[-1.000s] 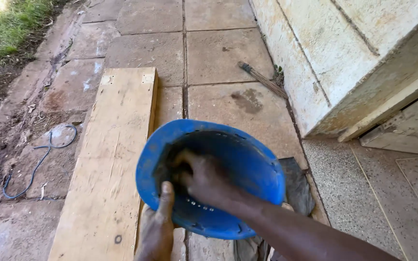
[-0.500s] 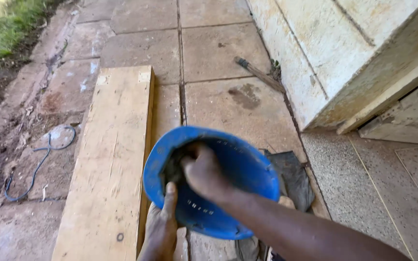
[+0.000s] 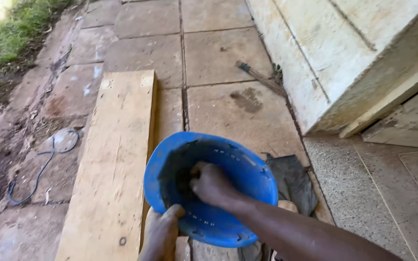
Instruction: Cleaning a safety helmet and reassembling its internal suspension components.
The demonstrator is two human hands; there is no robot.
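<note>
A round blue plastic bowl point(image 3: 247, 174) with small holes in its wall is tilted towards me in the lower middle of the head view. My left hand point(image 3: 160, 234) grips its near rim from below, thumb over the edge. Inside the bowl, my right hand point(image 3: 212, 184) is closed into a fist and presses against the dark inner bottom. Whether the fist holds anything is hidden.
A long pale wooden plank point(image 3: 114, 159) lies on the paving slabs to the left. A dark cloth point(image 3: 293, 181) lies right of the bowl. A wire point(image 3: 40, 166) coils at far left by the dirt. A stick point(image 3: 259, 77) lies beside the pale wall point(image 3: 344, 53).
My right fist has shifted a little inside the bowl. The bowl sits slightly lower and more central in view, with my left hand still on its rim.
</note>
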